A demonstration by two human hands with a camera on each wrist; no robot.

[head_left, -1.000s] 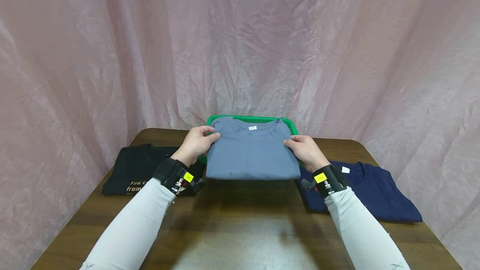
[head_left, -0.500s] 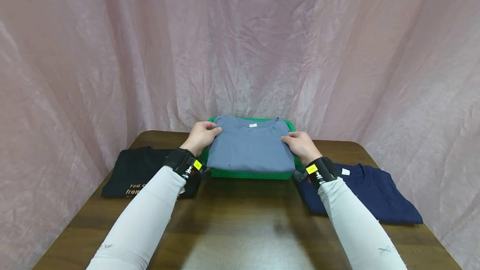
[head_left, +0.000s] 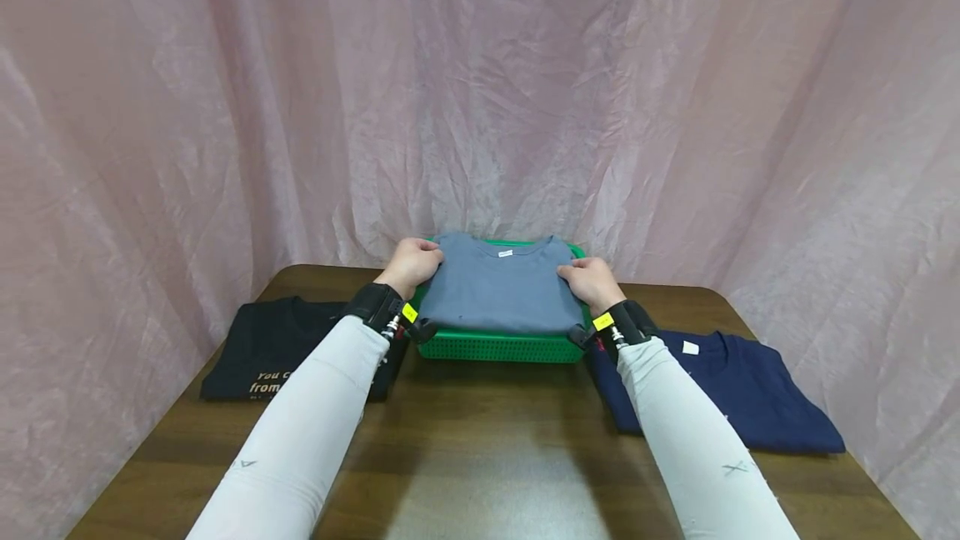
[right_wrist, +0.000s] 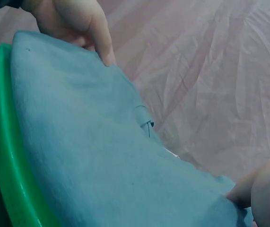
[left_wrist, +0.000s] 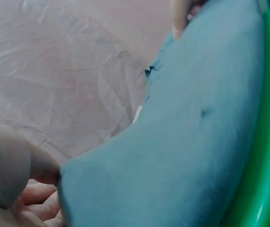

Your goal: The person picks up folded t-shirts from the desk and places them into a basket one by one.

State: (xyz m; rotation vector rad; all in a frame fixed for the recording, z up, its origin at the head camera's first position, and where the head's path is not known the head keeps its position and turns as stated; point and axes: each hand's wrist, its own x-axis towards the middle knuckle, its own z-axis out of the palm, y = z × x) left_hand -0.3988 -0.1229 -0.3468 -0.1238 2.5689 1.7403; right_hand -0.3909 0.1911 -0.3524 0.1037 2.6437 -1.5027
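A folded grey-blue T-shirt (head_left: 502, 290) with a white neck label lies level over the green basket (head_left: 498, 347), its near edge just inside the front rim. My left hand (head_left: 411, 265) pinches the shirt's left side between thumb and fingers. On the opposite side my right hand (head_left: 592, 283) pinches the right edge the same way. In the left wrist view the thumb (left_wrist: 45, 165) presses on the cloth (left_wrist: 172, 142). The right wrist view shows the shirt (right_wrist: 101, 127) sagging a little between both hands, beside the basket's green rim (right_wrist: 12, 156).
A folded black T-shirt (head_left: 258, 340) with printed letters lies on the wooden table (head_left: 480, 440) at the left, partly behind the left forearm. At the right lies a folded navy T-shirt (head_left: 765, 394). A pink curtain (head_left: 510, 90) hangs behind the table.
Both hands have moved the grey-blue T-shirt away from me and down into the basket's opening. The basket's front wall, covered by the shirt before, now shows. The other shirts have not moved.
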